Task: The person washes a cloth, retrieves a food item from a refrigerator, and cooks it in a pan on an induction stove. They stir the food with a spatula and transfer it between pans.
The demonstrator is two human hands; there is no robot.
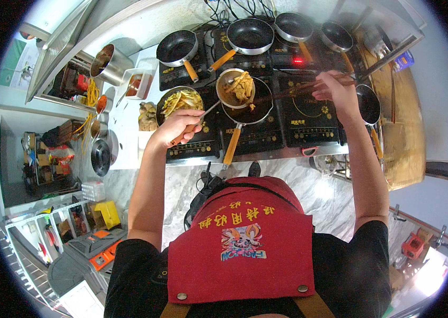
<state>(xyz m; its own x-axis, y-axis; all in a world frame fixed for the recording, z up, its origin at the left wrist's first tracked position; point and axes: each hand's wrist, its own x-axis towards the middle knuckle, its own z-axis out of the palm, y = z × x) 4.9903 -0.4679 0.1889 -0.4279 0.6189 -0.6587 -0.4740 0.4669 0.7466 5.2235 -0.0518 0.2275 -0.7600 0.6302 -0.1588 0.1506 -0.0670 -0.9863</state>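
Note:
My left hand [182, 126] is closed around the wooden handle of a metal strainer ladle [224, 93]. Cooked yellowish-brown food strips [242, 88] lie in the ladle, above a black frying pan [259, 113] whose wooden handle points towards me. To the right, my right hand [334, 89] grips long brown chopsticks [291, 91]; their tips reach left towards the food and are blurred. Left of the ladle, a second pan [160, 104] holds yellowish sliced food [184, 103], partly behind my left hand.
Several black pans, including one at back centre [250, 35], stand on induction cookers [307, 115]. A steel pot [114, 65] and a white container of reddish sauce [144, 81] stand at left. A wooden board [406, 147] lies at right, and a metal-framed shelf overhangs the upper left.

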